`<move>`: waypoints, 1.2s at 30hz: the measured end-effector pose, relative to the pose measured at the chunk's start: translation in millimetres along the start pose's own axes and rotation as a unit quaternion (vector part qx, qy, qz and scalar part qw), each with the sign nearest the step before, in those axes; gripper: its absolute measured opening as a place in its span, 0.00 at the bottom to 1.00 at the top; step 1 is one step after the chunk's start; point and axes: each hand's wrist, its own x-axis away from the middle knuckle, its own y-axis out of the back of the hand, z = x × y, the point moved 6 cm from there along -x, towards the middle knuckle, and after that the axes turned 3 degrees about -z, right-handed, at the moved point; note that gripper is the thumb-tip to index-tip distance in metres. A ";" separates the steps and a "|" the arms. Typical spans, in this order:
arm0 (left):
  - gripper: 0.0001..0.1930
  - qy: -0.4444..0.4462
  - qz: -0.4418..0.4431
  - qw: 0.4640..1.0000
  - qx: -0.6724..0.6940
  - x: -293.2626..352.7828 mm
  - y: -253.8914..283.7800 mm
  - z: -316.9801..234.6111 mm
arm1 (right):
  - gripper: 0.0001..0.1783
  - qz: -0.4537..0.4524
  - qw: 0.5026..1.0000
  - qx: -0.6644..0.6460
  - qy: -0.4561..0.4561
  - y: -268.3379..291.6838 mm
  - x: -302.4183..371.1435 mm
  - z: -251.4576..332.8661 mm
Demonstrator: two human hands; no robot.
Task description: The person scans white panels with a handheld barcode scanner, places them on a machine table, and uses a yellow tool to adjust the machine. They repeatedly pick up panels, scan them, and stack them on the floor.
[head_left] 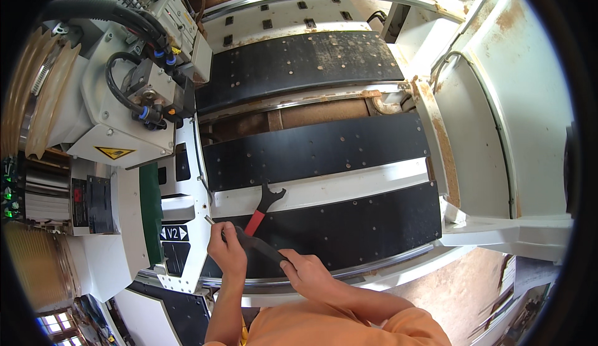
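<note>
Both of my hands are on a long dark grey tool, its exact kind unclear, held slantwise above the machine's near black panel. My left hand is closed round its upper left part, and a thin metal tip pokes out just beyond the fingers. My right hand grips the lower right end, thumb on top. Right beyond my left hand lies a hook spanner with a black forked head and a red handle. Its head reaches over the white strip, and the dark tool partly covers its handle end.
A machine head with hoses and a yellow warning label stands at the left. More black panels with small round fasteners stretch away beyond the near one. A rusty-edged white frame bounds the right, and a white rail runs before my body.
</note>
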 end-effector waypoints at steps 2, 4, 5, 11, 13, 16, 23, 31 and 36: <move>0.10 -0.010 0.002 1.000 -0.001 -1.6 -2.1 1.3 | 0.15 0.000 1.000 -0.008 0.002 -0.5 -2.1 -1.6; 0.10 -0.016 0.009 1.000 0.001 -3.9 -3.4 1.7 | 0.16 0.010 1.000 -0.020 -0.007 -1.7 -3.5 -5.1; 0.10 -0.007 0.015 1.000 0.002 -5.5 -3.8 3.0 | 0.16 0.018 0.999 -0.030 -0.011 -2.5 -3.9 -7.4; 0.10 0.025 -0.005 1.000 0.017 -24.6 9.1 7.2 | 0.17 0.012 0.999 -0.005 0.047 8.6 -0.6 -25.2; 0.10 0.063 0.002 0.997 0.054 -31.4 13.5 11.9 | 0.17 0.003 0.997 0.030 0.067 17.6 2.8 -34.9; 0.10 0.114 0.058 0.984 0.120 -28.8 11.5 14.7 | 0.16 0.013 0.994 0.085 0.072 30.7 7.6 -50.7; 0.09 0.171 0.158 0.953 0.196 -2.3 -14.8 4.1 | 0.13 0.035 0.978 0.173 0.113 45.2 6.4 -59.7; 0.15 0.075 0.254 0.925 0.272 9.3 -37.4 -33.6 | 0.09 0.001 0.939 0.317 0.132 51.8 0.6 -50.0; 0.30 0.087 0.350 0.891 0.277 30.4 -49.6 -48.2 | 0.13 -0.101 0.941 0.257 0.197 67.7 0.5 -16.5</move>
